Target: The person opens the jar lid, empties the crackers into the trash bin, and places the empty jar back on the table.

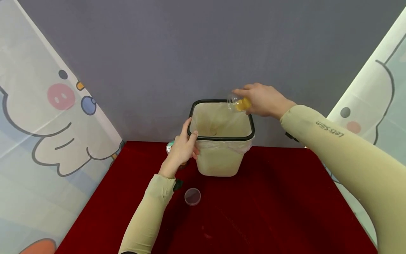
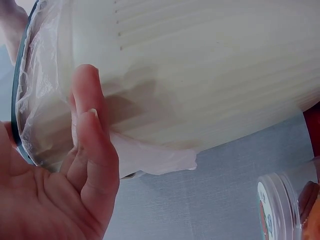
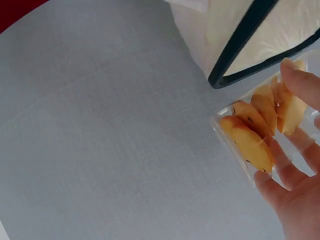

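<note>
A cream trash can [image 1: 219, 160] with a black rim [image 1: 226, 138] and a clear liner bag [image 2: 45, 65] stands on the red cloth. My left hand [image 1: 182, 148] grips its left rim, thumb on top and fingers against the outer wall. Above the can's right back corner, my right hand [image 1: 265, 101] holds a clear plastic jar [image 3: 235, 135], tipped sideways with its mouth towards the can. Several yellow-orange slices [image 3: 247, 142] lie inside the jar; their exact kind is unclear.
A round clear lid [image 1: 192, 197] lies on the red cloth [image 1: 253, 211] in front of the can. Partly hidden behind my left hand is another jar [image 2: 275, 210] with a printed lid and orange contents. A grey wall [image 1: 203, 53] rises behind the can.
</note>
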`<state>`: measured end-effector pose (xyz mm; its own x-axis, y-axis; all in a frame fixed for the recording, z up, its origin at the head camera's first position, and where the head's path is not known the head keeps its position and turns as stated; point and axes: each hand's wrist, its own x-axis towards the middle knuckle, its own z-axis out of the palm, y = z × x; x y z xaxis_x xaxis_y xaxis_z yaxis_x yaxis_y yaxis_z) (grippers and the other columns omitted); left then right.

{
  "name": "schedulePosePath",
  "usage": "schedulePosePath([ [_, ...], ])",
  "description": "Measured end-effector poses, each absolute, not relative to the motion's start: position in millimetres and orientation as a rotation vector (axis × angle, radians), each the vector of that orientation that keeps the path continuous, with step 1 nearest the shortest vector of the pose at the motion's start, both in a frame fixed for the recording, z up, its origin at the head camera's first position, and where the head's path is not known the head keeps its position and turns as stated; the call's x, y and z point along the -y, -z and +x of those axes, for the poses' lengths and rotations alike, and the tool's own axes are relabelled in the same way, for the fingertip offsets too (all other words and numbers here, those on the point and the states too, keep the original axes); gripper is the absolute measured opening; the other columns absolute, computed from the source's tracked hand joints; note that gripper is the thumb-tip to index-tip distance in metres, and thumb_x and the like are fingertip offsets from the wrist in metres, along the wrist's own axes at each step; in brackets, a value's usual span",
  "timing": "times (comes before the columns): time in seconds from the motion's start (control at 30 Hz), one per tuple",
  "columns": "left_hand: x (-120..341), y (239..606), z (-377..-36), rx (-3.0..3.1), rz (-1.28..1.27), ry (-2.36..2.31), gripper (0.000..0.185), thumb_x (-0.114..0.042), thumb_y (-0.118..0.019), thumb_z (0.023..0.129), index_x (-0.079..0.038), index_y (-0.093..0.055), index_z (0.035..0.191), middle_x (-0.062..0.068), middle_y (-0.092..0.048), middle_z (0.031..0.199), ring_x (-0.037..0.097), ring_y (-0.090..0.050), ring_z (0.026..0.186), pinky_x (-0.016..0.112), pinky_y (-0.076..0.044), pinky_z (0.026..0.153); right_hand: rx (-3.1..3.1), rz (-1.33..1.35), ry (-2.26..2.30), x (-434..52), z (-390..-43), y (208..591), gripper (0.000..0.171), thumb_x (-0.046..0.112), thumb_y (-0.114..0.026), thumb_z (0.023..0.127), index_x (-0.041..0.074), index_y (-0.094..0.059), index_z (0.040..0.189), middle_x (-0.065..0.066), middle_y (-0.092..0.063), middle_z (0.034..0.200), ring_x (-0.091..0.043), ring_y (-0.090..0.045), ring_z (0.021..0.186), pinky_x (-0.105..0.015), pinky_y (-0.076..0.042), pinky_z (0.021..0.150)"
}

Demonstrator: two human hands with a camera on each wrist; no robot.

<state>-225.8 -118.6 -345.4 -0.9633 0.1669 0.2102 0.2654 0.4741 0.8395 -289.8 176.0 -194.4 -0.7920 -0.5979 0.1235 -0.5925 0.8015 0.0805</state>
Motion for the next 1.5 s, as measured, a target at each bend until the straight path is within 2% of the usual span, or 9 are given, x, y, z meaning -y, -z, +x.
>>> schedulePosePath([
  [0.1,120,346,-226,2.606,-0.387,1.518,0.064,-0.056,-0.034,0.104,-0.039,-0.007,0.159,0.007,-0.066,0.062,0.025,-0.063,0.045,0.039,-0.055,0.057,2.748,0.992,0.136,-179,-289,197,0.077,0.012,-0.082,0.080,0.014,-0.047,0.149,-0.020,-0.056,0.133,-0.045,-0.052,0.115,-0.060,-0.048,0.089],
  [0.2,120,347,-226,2.610,-0.392,1.515,0.063,-0.057,-0.033,0.104,-0.040,-0.007,0.159,0.007,-0.066,0.062,0.024,-0.063,0.046,0.038,-0.055,0.057,2.656,1.047,0.181,-182,-289,200,0.070,0.011,-0.080,0.082,0.012,-0.052,0.146,-0.020,-0.059,0.130,-0.045,-0.054,0.113,-0.059,-0.046,0.093],
  [0.33,120,346,-227,2.605,-0.390,1.506,0.060,-0.050,-0.035,0.106,-0.040,-0.007,0.159,0.006,-0.066,0.062,0.024,-0.063,0.046,0.038,-0.055,0.056,2.531,1.109,0.226,-185,-291,203,0.062,0.008,-0.079,0.082,0.011,-0.058,0.140,-0.019,-0.062,0.126,-0.044,-0.056,0.111,-0.058,-0.043,0.097],
  [0.47,119,346,-227,2.599,-0.389,1.498,0.059,-0.045,-0.036,0.107,-0.039,-0.008,0.159,0.006,-0.066,0.062,0.024,-0.063,0.046,0.039,-0.055,0.055,2.433,1.148,0.258,-186,-292,206,0.057,0.002,-0.077,0.080,0.012,-0.062,0.135,-0.017,-0.065,0.119,-0.043,-0.058,0.104,-0.056,-0.045,0.094],
  [0.6,117,346,-227,2.605,-0.392,1.499,0.061,-0.050,-0.034,0.106,-0.038,-0.007,0.159,0.006,-0.066,0.062,0.024,-0.063,0.046,0.039,-0.055,0.055,2.391,1.170,0.308,-188,-293,209,0.062,-0.003,-0.078,0.074,0.012,-0.063,0.132,-0.016,-0.066,0.117,-0.042,-0.059,0.104,-0.055,-0.045,0.095],
  [0.73,117,347,-228,2.601,-0.400,1.502,0.063,-0.056,-0.034,0.104,-0.039,-0.007,0.159,0.006,-0.066,0.063,0.024,-0.063,0.045,0.039,-0.055,0.056,2.363,1.193,0.330,-189,-293,210,0.059,0.001,-0.082,0.076,0.010,-0.063,0.131,-0.015,-0.066,0.117,-0.042,-0.059,0.105,-0.055,-0.044,0.097],
  [1.0,117,349,-232,2.598,-0.427,1.480,0.066,-0.059,-0.032,0.104,-0.036,-0.007,0.160,0.005,-0.066,0.062,0.023,-0.063,0.045,0.039,-0.055,0.057,2.358,1.179,0.320,-188,-292,208,0.062,-0.010,-0.071,0.075,0.011,-0.063,0.132,-0.016,-0.066,0.118,-0.043,-0.059,0.106,-0.056,-0.044,0.096],
  [1.27,116,349,-231,2.598,-0.399,1.484,0.061,-0.050,-0.035,0.106,-0.039,-0.008,0.159,0.005,-0.066,0.061,0.023,-0.063,0.045,0.039,-0.055,0.055,2.350,1.187,0.324,-186,-291,209,0.057,-0.013,-0.063,0.079,0.010,-0.064,0.131,-0.016,-0.066,0.118,-0.043,-0.059,0.105,-0.056,-0.044,0.096],
  [1.5,115,349,-230,2.595,-0.396,1.489,0.060,-0.044,-0.036,0.107,-0.036,-0.008,0.160,0.006,-0.065,0.061,0.024,-0.063,0.044,0.039,-0.055,0.056,2.332,1.193,0.386,-186,-290,207,0.046,-0.010,-0.061,0.088,0.009,-0.065,0.131,-0.017,-0.065,0.118,-0.043,-0.059,0.107,-0.056,-0.044,0.097],
])
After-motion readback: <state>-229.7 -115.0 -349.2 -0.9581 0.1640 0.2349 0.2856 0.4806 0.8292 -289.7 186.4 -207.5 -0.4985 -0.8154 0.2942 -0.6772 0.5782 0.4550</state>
